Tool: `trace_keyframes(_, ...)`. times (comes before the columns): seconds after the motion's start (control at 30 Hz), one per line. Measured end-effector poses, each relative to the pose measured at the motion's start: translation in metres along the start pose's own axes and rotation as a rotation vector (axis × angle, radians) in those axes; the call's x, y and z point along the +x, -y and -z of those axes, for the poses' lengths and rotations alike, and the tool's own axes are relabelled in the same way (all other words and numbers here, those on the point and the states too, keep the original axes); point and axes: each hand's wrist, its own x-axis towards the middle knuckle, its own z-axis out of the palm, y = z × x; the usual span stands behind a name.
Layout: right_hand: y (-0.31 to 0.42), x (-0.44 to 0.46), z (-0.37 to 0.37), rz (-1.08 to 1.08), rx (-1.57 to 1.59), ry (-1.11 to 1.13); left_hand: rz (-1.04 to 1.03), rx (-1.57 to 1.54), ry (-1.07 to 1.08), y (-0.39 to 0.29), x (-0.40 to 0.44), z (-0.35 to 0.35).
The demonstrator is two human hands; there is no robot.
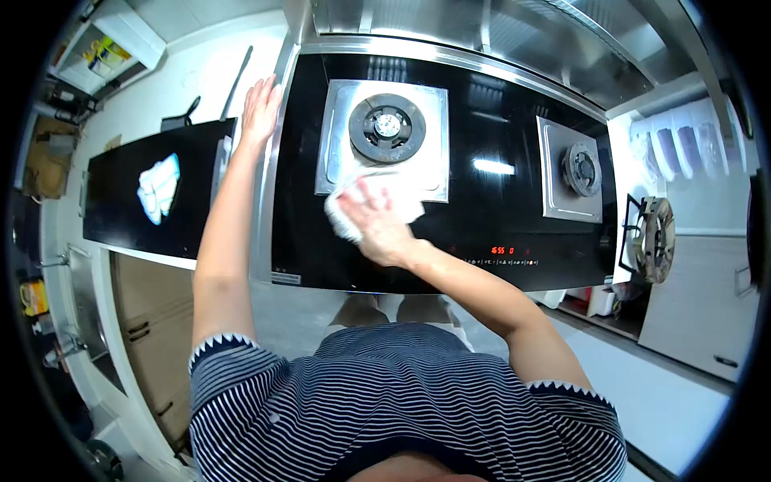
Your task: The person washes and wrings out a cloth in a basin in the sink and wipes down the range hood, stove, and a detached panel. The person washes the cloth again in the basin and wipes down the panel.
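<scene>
Pressed on a white cloth (408, 198), my right hand (373, 221) is at the front edge of the left burner's square metal plate (436, 120) on the black glass stove (490, 104). The cloth lies partly on the plate and partly on the glass, under my fingers. A round burner (387, 128) sits on that plate, just beyond my hand. My left hand (261, 108) rests flat with its fingers stretched out near the stove's left metal edge, holding nothing. Another burner (581, 169) is on the right metal plate (554, 140).
A folded white cloth (158, 189) lies on a black panel (112, 181) at the left. Behind the panel is a long dark-handled tool (238, 80). A round metal pan support (657, 239) stands right of the stove. Red digits (503, 251) glow at the stove's front.
</scene>
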Motion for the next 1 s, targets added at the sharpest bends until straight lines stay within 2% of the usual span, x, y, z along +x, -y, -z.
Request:
trace_keyframes(0.03,0.012,0.012,-0.01,0.067,0.136,-0.008,-0.052,-0.126,-0.008,0.001,-0.007,0.011)
trace_keyframes(0.1,0.032,0.041,-0.005,0.067,0.638,-0.081,-0.003,-0.274,-0.026,-0.048,-0.053,0.061)
trace_keyframes(0.13,0.032,0.062,-0.013,0.151,0.941,-0.224,0.021,-0.35,-0.051,-0.062,-0.071,0.08)
trace_keyframes(0.17,0.043,0.063,0.014,0.079,1.254,-0.191,0.04,-0.419,-0.083,-0.073,-0.087,0.093)
trace_keyframes(0.23,0.042,0.064,0.052,-0.236,1.526,0.153,0.086,-0.542,-0.145,-0.084,-0.112,0.109)
trace_keyframes(0.3,0.037,0.05,0.048,-0.14,1.653,-0.15,0.119,-0.583,-0.139,-0.087,-0.136,0.099)
trace_keyframes(0.37,0.007,0.025,0.045,-0.12,1.326,-0.146,0.1,-0.516,-0.067,-0.091,-0.159,0.071)
trace_keyframes(0.4,-0.001,0.001,0.051,-0.222,1.19,-0.218,0.047,-0.389,0.001,-0.093,-0.17,0.051)
trace_keyframes(0.43,-0.021,-0.019,0.041,-0.222,0.828,-0.426,-0.057,-0.311,0.053,-0.097,-0.179,0.032)
trace_keyframes(0.47,-0.036,-0.039,0.042,-0.412,0.663,-0.451,-0.117,-0.167,0.061,-0.112,-0.186,0.018)
trace_keyframes(0.5,-0.054,-0.048,0.046,-0.438,0.567,-0.533,-0.256,-0.05,0.019,-0.116,-0.188,-0.002)
trace_keyframes(0.53,-0.085,-0.051,0.039,-0.308,0.303,-0.643,-0.273,0.049,0.051,-0.127,-0.18,-0.01)
trace_keyframes(0.57,-0.097,-0.053,0.044,-0.435,0.15,-0.527,-0.24,0.126,0.072,-0.13,-0.172,-0.023)
trace_keyframes(0.63,-0.121,-0.045,0.034,-0.558,-0.037,-0.394,-0.234,0.229,0.129,-0.129,-0.15,-0.027)
trace_keyframes(0.7,-0.122,-0.037,0.028,-0.574,-0.245,-0.32,-0.244,0.246,0.188,-0.117,-0.117,-0.028)
trace_keyframes(0.83,-0.12,-0.034,0.029,-0.604,-0.266,-0.281,-0.343,0.354,0.194,-0.097,-0.023,-0.06)
trace_keyframes(0.9,-0.119,-0.032,0.032,-0.611,-0.265,-0.276,-0.296,0.398,0.235,-0.101,0.021,-0.074)
trace_keyframes(1.0,-0.119,-0.036,0.029,-0.61,-0.268,-0.274,-0.274,0.384,0.208,-0.1,0.028,-0.082)
